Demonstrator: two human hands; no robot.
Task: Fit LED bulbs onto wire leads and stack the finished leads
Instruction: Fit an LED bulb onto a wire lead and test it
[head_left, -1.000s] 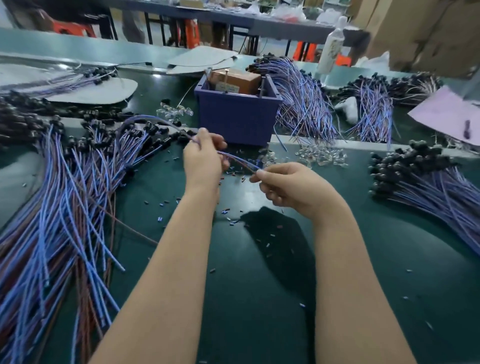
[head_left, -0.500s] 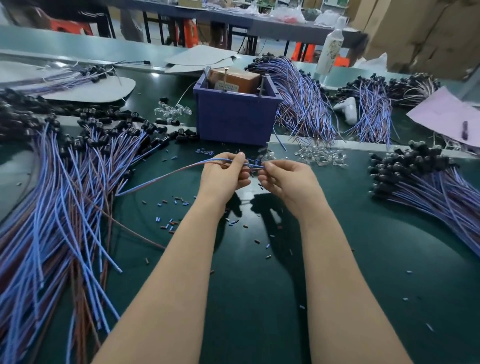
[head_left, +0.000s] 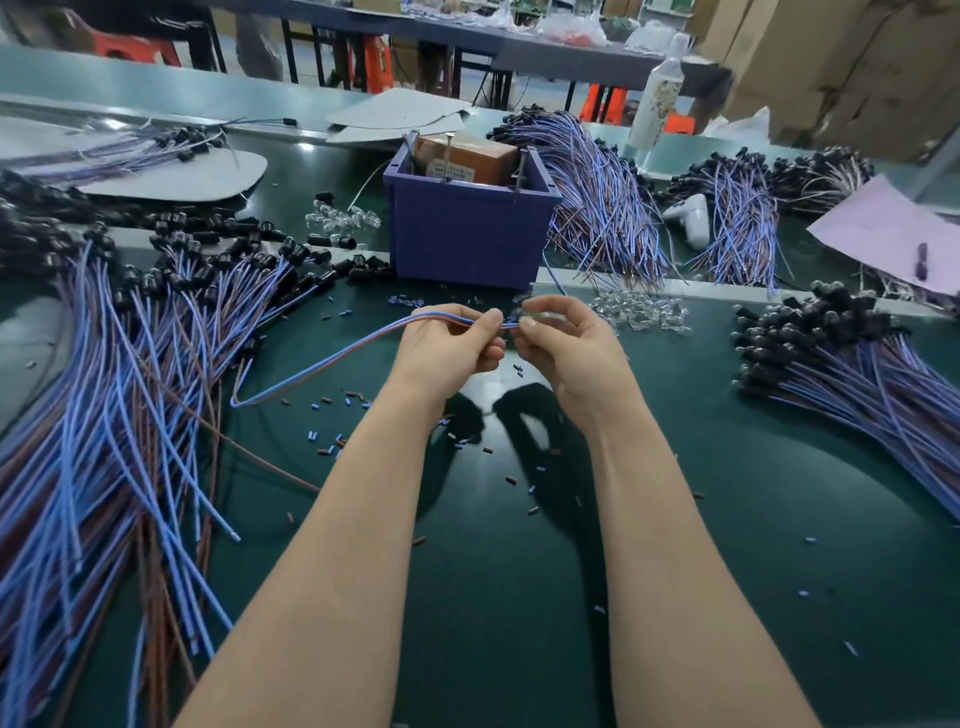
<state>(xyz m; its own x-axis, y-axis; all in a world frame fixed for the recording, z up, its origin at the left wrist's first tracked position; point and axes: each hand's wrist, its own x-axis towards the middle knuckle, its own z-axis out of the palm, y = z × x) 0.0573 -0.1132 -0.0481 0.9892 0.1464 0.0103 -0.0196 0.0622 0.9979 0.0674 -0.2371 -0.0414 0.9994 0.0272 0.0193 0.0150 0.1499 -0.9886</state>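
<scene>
A single wide-angle camera worn on the person's head looks forward and down across a green workbench, close over both bare forearms. The left hand and right hand, both pinching one wire lead, sit just above the frame's centre. A purple bin stands beyond them, and far tables curve along the top edge.

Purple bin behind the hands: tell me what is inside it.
A brown cardboard box with a label fills the top of the purple bin, and thin metal rods stick up beside it. The bin's walls hide whatever lies lower down.
</scene>
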